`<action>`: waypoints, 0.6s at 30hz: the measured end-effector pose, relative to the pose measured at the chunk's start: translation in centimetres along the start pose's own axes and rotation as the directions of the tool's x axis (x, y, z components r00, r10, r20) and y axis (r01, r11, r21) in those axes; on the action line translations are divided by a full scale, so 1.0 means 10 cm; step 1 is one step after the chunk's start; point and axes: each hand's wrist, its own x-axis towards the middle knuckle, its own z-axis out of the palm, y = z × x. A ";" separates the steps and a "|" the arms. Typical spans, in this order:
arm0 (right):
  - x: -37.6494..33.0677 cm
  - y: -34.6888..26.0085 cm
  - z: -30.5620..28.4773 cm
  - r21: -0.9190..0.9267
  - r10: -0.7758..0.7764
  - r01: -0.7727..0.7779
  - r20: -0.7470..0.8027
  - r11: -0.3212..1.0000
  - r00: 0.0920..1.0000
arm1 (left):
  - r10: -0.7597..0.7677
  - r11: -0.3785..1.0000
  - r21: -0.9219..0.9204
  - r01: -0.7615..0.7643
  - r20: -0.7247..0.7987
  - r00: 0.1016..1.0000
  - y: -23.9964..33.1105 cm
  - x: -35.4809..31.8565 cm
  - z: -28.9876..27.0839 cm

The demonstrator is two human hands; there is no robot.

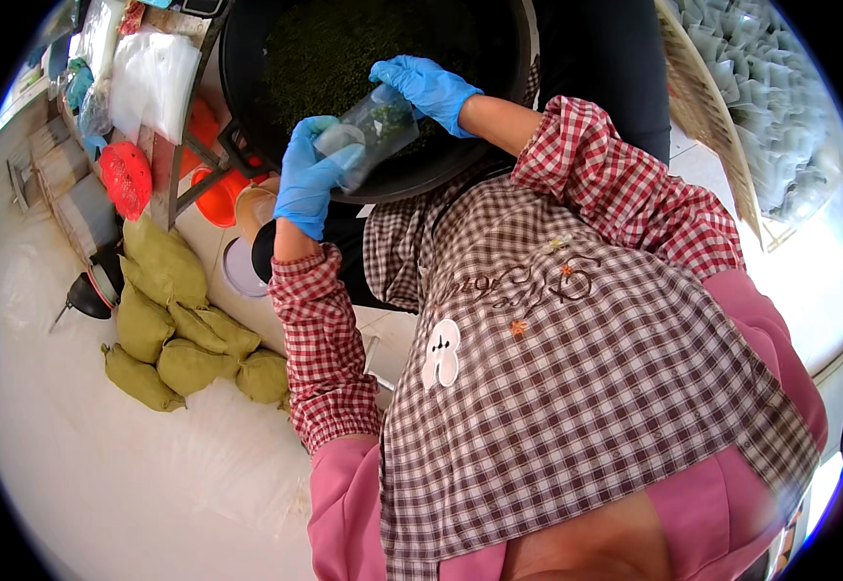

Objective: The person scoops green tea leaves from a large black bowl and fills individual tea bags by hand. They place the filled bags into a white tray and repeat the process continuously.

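While both hands work above the black basin (525, 58), the clear pouch (389, 134) is held between them, tilted, over its near edge. The left hand (307, 179), in a blue glove, grasps the lower end, with its thumb laid across the plastic. The right hand (431, 90), gloved also, seems to grip the upper end; its thumb is hidden. I judge that the step in hand is the handling of this pouch for the loose green material (334, 48) in the basin; whether the green in the plastic is inside or seen through, I cannot tell. The next move probably calls for a steady left grip and a well opened mouth.

At the left there are flat clear bags (155, 77), a red object (125, 180), an orange bucket (214, 201) and olive sacks (191, 366) on the floor. At the right, a woven tray (710, 102) carries many clear packets (780, 116). The basin's handle (236, 147), near the left hand, could obstruct it.
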 end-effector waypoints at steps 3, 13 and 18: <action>0.01 0.04 0.04 0.203 -0.141 0.101 0.192 0.974 0.971 | 0.120 0.914 0.391 -0.110 0.000 0.993 -0.01 -0.01 0.03; 0.04 -0.23 -0.07 0.005 -0.303 0.304 -0.063 0.953 0.951 | 0.043 0.973 0.232 -0.018 -0.105 0.994 0.35 -0.16 -0.20; -0.35 -0.89 -0.04 -0.384 -0.724 0.893 0.544 0.236 0.425 | 0.331 0.755 0.608 -0.246 -0.029 0.943 0.65 -0.20 -0.23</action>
